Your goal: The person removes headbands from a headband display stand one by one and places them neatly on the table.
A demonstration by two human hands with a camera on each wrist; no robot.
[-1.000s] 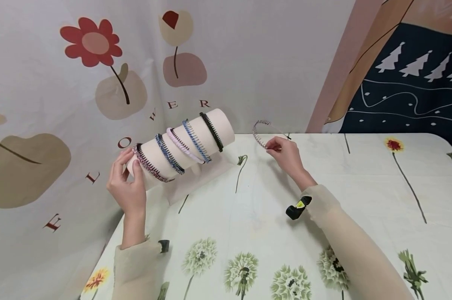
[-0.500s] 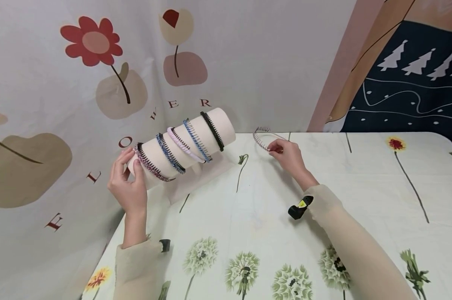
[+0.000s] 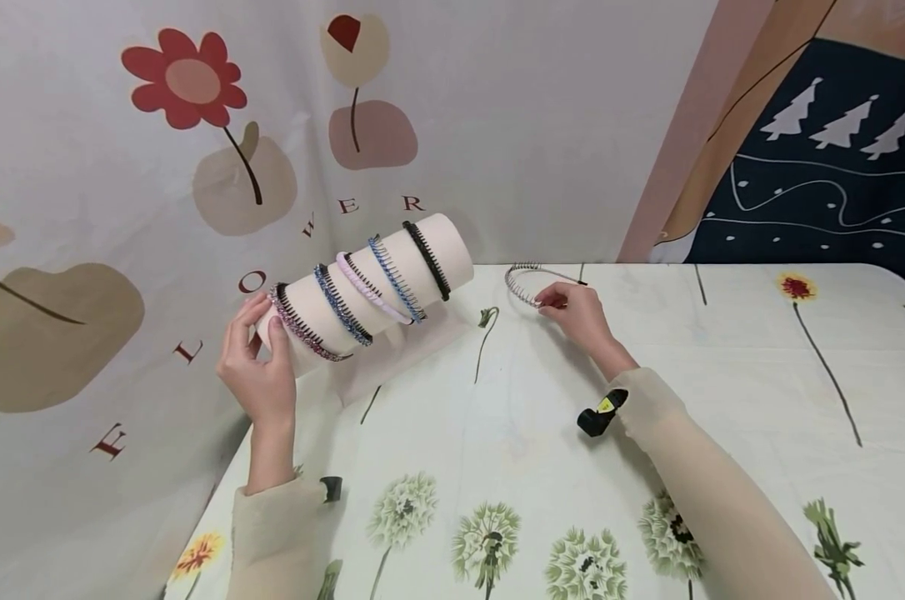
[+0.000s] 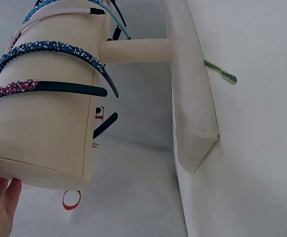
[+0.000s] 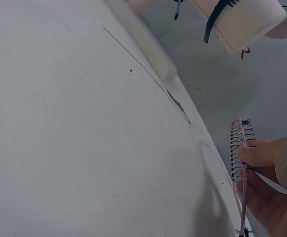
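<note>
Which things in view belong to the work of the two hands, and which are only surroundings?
Seems part of the work:
cream, fabric-covered cylindrical stand
five headbands around it, differently coloured
left hand, holding the stand's end
right hand, pinching a curved pink headband with dark teeth

Seems only surroundings:
white flower-printed tablecloth
pale flower-printed backdrop
small black devices at the cuffs

A flower-printed backdrop (image 3: 527,125) hangs behind the dandelion-patterned tablecloth (image 3: 512,442).
</note>
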